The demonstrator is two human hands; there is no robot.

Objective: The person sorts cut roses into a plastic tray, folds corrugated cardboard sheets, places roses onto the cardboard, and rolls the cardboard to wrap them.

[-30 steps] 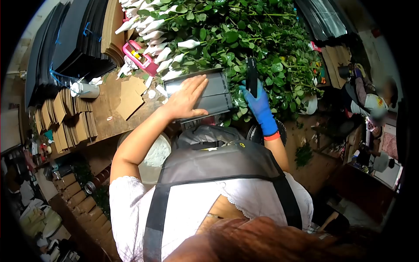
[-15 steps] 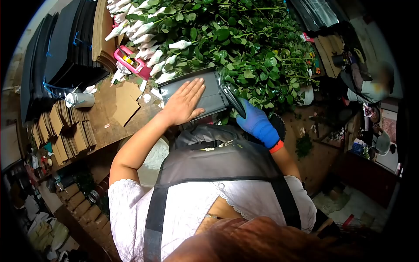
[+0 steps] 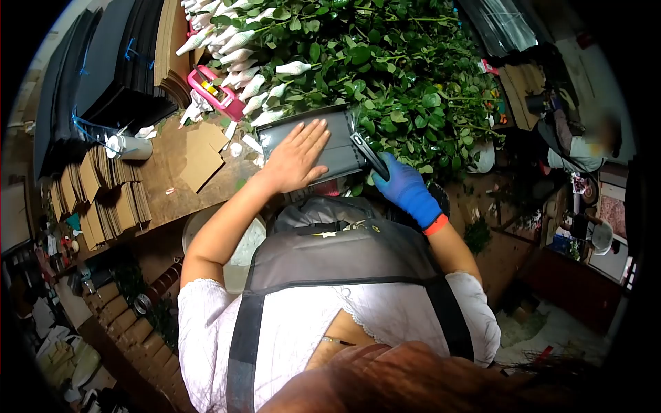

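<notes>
tray (image 3: 341, 146) right at the heart of the action, dark grey and shallow, tucked between the leafy stems and the person's apron (image 3: 337, 258)! left hand (image 3: 296, 158), bare, laid flat over the tray's left half, fingers stretched out together, thumb angled toward the apron, nothing gripped in it. and over at the tray's right edge, the right hand (image 3: 405, 189), in a blue glove with a red cuff, fingers closed around a slim black tool (image 3: 369, 157), its front end pointing up toward the tray's upper right corner; whether the tip touches the rim, i cannot tell.

beyond the tray and off to its right, a great green spread of leafy stems (image 3: 413, 82); above its upper left, a crowd of white-wrapped heads (image 3: 237, 56), packed close. a pink holder (image 3: 219, 98) sits near the tray, up and to the left. left of the tray, on the wooden counter (image 3: 169, 182), a loose cardboard piece (image 3: 202, 158), then a white cup (image 3: 131, 147) lying farther out, with stacked cardboard (image 3: 113, 196) just below it. well apart, far to the tray's right, another person (image 3: 585, 151), small in the view.
</notes>
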